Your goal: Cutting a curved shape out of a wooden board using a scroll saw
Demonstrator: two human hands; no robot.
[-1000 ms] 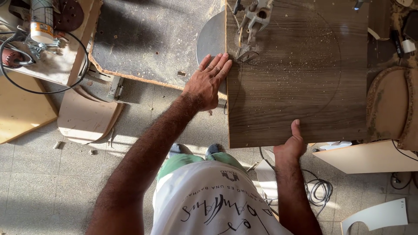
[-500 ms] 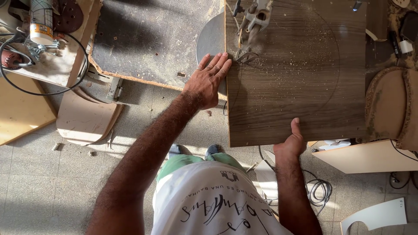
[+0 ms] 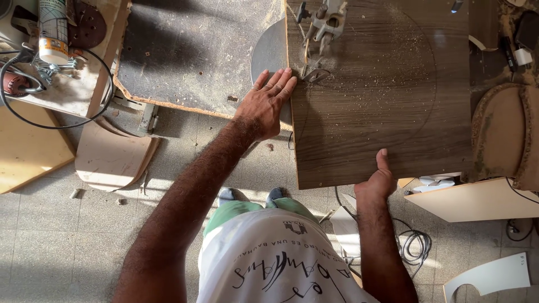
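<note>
- Two bare hands at work, seen from above, past a white printed shirt (image 3: pixel 269 264) and a pale tiled floor (image 3: pixel 50 247) strewn with light wooden offcuts (image 3: pixel 112 157).
- Nearest: right hand (image 3: pixel 377 185) clamped on the near edge of the dark brown wood-grain rectangular panel (image 3: pixel 382 112), thumb laid on top. Cannot tell how the fingers under the board are curled.
- A little farther: left hand (image 3: pixel 268 104) spread flat, fingers (image 3: pixel 281 84) straight and close together, closed on nothing. Pressed against the panel's left edge, just beside the cut.
- Panel lying flat on the round grey metal saw table (image 3: pixel 269 50), overhanging toward the body, dusted with pale sawdust.
- Marked with a thin curved circle line (image 3: pixel 433 84) sweeping across the far half.
- Farther still: grey metal blade guide of the saw (image 3: pixel 324 22) standing over the panel near its left edge, touching the board where the kerf begins.
- Judged step: cutting a disc out of the panel, with most of the line still uncut.
- Next move, as judged: calls for slow turning with the right hand and steady pressure with the left, keeping the blade on the line and the fingertips clear of it.
- To the left: worn grey table (image 3: pixel 191 56), gritty with dust.
</note>
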